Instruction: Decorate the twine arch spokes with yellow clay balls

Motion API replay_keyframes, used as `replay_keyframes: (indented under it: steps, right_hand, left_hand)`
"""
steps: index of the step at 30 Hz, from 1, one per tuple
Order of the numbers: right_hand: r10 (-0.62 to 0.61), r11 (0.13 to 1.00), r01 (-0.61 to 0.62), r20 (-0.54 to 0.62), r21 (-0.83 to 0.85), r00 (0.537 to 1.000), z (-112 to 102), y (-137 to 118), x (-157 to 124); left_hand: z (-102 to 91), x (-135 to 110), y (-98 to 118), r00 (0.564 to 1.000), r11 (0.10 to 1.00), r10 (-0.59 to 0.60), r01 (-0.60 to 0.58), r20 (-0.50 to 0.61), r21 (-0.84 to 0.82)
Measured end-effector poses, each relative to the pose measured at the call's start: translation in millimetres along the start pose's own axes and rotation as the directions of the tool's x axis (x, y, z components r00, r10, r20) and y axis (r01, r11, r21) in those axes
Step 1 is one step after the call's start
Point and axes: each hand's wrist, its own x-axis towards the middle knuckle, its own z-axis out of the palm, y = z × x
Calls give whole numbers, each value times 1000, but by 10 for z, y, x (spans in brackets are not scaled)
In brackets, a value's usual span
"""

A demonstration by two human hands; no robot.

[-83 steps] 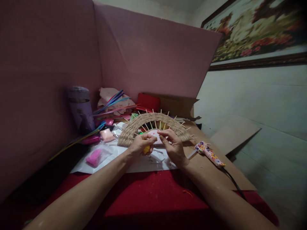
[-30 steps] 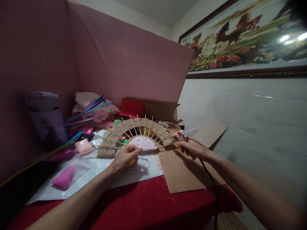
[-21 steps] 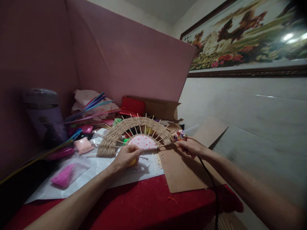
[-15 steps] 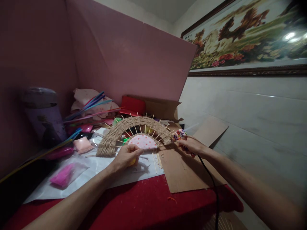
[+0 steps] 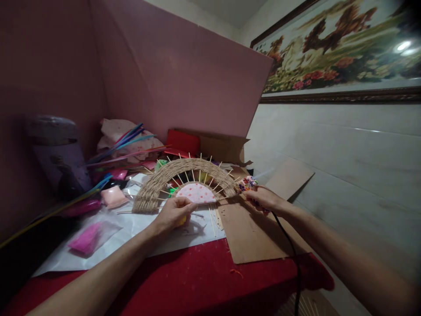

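Observation:
A half-round woven fan piece point(image 5: 154, 184) of tan cord on thin wooden sticks stands upright, with a pink dotted half-disc point(image 5: 196, 193) at its centre. My left hand point(image 5: 173, 213) is closed on its lower edge, a small yellow thing showing under the fingers. My right hand point(image 5: 265, 198) is closed on a flower-patterned glue gun point(image 5: 247, 184). Its tip touches the right end of the woven arc. The gun's black cord point(image 5: 289, 250) trails back along my right arm.
A brown cardboard sheet point(image 5: 253, 237) and white paper point(image 5: 131, 228) lie on the red table point(image 5: 197, 281). A purple bottle point(image 5: 57, 153), coloured sticks point(image 5: 125, 142), pink packets point(image 5: 87, 237) and a red box point(image 5: 182, 142) crowd the left and back. Pink board walls stand behind.
About three seconds ago both hands worked at the fan's centre and the glue gun lay on the cardboard. Since then my right hand has taken hold of the gun and keeps it at the arc's right end.

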Motion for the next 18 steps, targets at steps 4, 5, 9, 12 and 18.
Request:
replay_keyframes:
  steps: [4, 5, 9, 12, 18]
  right_hand:
    - [5, 1000, -5, -6, 6, 1000, -3, 13, -6]
    - [3, 1000, -3, -11, 8, 1000, -3, 16, -9]
    - [-20, 1000, 20, -21, 2, 1000, -2, 28, -12]
    - [-32, 999, 32, -23, -9, 999, -5, 40, -4]
    - [-78, 997, 78, -1, 1, 997, -15, 60, 4]
  left_hand:
    - [1, 2, 0, 1000, 1000, -12, 12, 0, 4]
    - [1, 4, -1, 1000, 1000, -12, 12, 3, 7]
    - [-1, 9, -2, 1000, 1000, -9, 9, 2, 4]
    - [-2, 7, 0, 1000, 1000, -14, 14, 10, -4]
    - [-6, 10, -5, 1000, 1000, -12, 12, 12, -2]
